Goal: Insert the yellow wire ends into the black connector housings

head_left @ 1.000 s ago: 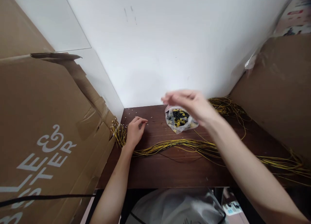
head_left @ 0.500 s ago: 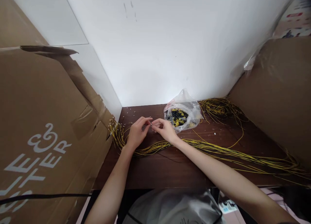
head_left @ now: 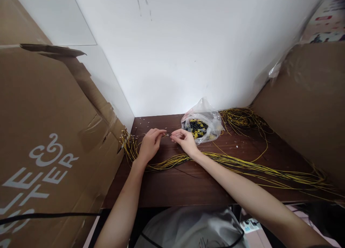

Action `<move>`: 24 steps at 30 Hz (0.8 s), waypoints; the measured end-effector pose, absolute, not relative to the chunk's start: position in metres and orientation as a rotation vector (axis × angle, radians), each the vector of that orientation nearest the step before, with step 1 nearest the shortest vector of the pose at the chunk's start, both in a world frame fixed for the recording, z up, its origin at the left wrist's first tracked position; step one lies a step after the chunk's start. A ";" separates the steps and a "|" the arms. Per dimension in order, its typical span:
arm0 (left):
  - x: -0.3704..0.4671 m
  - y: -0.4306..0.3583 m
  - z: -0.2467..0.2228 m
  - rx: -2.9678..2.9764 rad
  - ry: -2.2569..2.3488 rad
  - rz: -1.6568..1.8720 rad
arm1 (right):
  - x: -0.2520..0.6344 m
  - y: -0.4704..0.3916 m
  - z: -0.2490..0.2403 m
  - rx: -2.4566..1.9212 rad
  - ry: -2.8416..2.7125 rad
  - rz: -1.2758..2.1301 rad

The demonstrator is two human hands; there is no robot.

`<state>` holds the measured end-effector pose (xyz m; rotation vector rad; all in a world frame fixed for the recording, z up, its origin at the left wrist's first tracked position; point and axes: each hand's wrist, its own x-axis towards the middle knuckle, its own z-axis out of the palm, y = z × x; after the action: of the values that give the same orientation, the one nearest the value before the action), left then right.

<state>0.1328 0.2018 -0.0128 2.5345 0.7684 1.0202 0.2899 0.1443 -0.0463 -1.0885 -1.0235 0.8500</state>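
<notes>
hands pinch thin wire; brown carton reads "&", "ster"

A plain white wall rises behind a dark reddish-brown tabletop, marked high up by a few short dark streaks, and meets a white side panel crossed by a thin seam at the left. A large brown cardboard box with pale lettering and a torn edge stands along the left, while another cardboard box closes off the right. Soft light brightens the wall's middle, and beneath the table's front edge, shadow surrounds a pale pinkish surface.
</notes>
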 end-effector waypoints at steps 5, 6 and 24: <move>0.131 0.206 -0.019 2.561 0.860 0.948 | 0.290 0.144 -0.046 -1.114 -1.033 0.816; 0.131 0.207 -0.020 2.554 0.863 0.939 | 0.290 0.144 -0.047 -1.117 -1.043 0.806; 0.136 0.201 -0.014 2.412 0.835 0.990 | 0.290 0.143 -0.050 -1.118 -1.144 0.776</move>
<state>0.1362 0.2005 -0.0141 2.4120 0.8352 0.9899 0.2902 0.1431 -0.0498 -1.1179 -1.1440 0.7757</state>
